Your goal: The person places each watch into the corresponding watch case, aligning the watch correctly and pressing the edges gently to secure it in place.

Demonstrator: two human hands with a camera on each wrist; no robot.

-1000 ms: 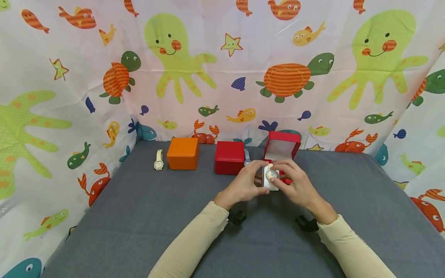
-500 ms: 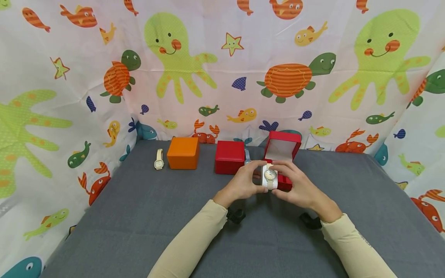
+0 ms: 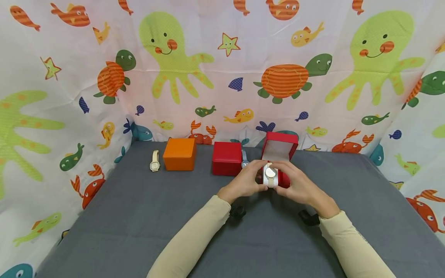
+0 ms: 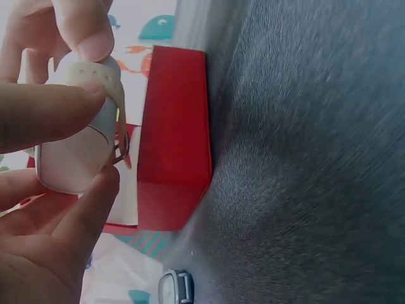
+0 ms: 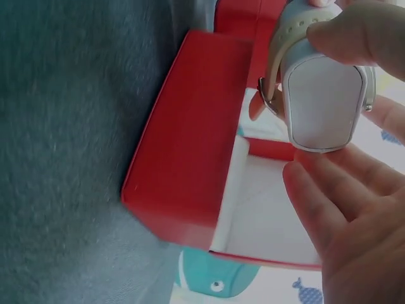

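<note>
A watch [image 3: 270, 172] with a round pale dial and a cream strap is wrapped around a white watch cushion [image 5: 324, 104]. My left hand [image 3: 244, 182] pinches the cushion's left side between thumb and fingers. On its right side, my right hand [image 3: 299, 183] grips it the same way. Both hold it upright, just in front of an open red watch box [image 3: 282, 136] whose lid stands raised at the back. In both wrist views the red box wall [image 4: 174, 120] shows beyond the cushion, and a thumb rests against the holed strap.
Left of the open box stands a closed red box [image 3: 226, 157], with a blue-strapped watch [image 3: 245, 159] beside it. Farther left are an orange box [image 3: 179, 153] and another cream-strapped watch [image 3: 155, 161]. Behind the grey table [image 3: 139, 231] hangs a patterned curtain.
The right fingers have shifted from the watch's dial to the cushion's side. The watch has turned more squarely to the front, and the head view has shifted slightly.
</note>
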